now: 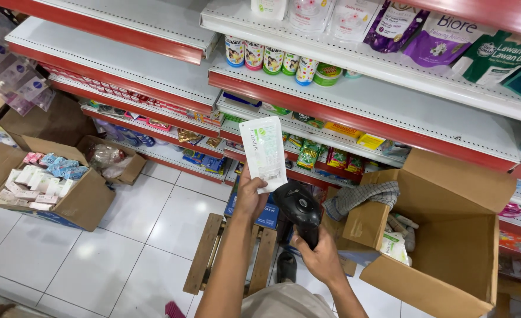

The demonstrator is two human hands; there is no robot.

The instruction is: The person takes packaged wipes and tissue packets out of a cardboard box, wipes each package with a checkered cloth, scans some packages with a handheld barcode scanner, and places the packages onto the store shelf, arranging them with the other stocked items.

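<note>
Head view: a person stands in a shop aisle, looking down past both arms at the shelving.
Right hand (pixel 322 259): nearest the camera, fingers wrapped tight round the grip of a black handheld scanner (pixel 298 209), whose head points up at the packet.
Left hand (pixel 250 194): just left of the scanner, clamped on the lower end of a white flat packet (pixel 264 153), held upright right above the scanner head.
Progress, as a judgement: one packet is up for scanning; more goods lie in the open carton (pixel 448 235) right of the scanner, so much appears left.
Wooden stool (pixel 213 253): on the floor below the scanner.
Second carton (pixel 66 188): well left of the scanner, full of small boxes.
Shelves (pixel 378 112): beyond the scanner, partly bare, red-edged, so stocking looks unfinished.
</note>
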